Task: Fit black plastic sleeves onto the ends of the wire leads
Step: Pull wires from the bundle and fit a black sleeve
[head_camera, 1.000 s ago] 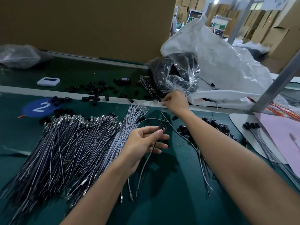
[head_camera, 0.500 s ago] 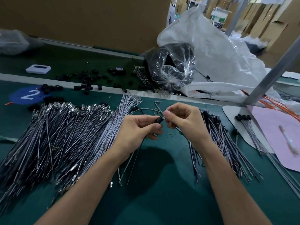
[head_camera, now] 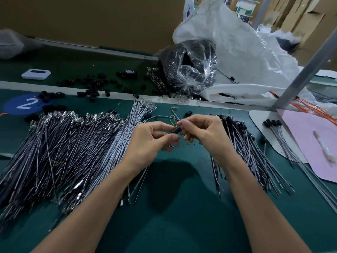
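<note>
From the head camera we look down at both hands meeting over the green mat (head_camera: pixel 182 220). Our left hand (head_camera: pixel 151 143) pinches a wire lead (head_camera: pixel 141 183) near its tip, the rest trailing under the palm towards us. Our right hand (head_camera: pixel 206 137) pinches a black plastic sleeve (head_camera: pixel 176 130) between thumb and forefinger, end-on to the lead. We judge the sleeve is being pushed on; how far it is seated we cannot tell.

The layout seems to suit the flow. Bare leads (head_camera: pixel 63 147) fan out left of the left hand, metal terminals pointing away from us. The sleeved leads (head_camera: pixel 242 148) lie just right of the right hand. Loose sleeves (head_camera: pixel 93 88) are scattered beyond the left hand, and a clear bag of sleeves (head_camera: pixel 189 70) sits beyond both, near enough to reach.
</note>
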